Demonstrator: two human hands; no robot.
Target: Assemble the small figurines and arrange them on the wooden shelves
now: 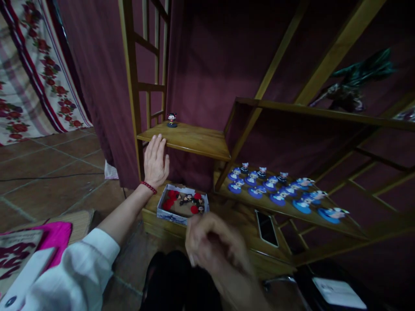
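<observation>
My left hand (156,162) wears a red bead bracelet (148,187) and lies with fingers stretched out against the front edge of the small upper shelf (194,139). A small black-haired figurine (171,119) on a dark round base stands near that shelf's back left. My right hand (214,242), blurred, is closed with curled fingers in front of my lap; anything in it is hidden. Just beyond it, an open cardboard box (173,216) holds several dark small figurines (186,198) and red round pieces (168,204).
Several blue-based figurines (279,195) and a few dark ones (262,172) stand on the right shelf. A phone-like dark-screened device (267,228) lies below. A green draped object (366,71) sits on the higher shelf. Pink cloth (60,237) is at left; a black chair (311,293) is at lower right.
</observation>
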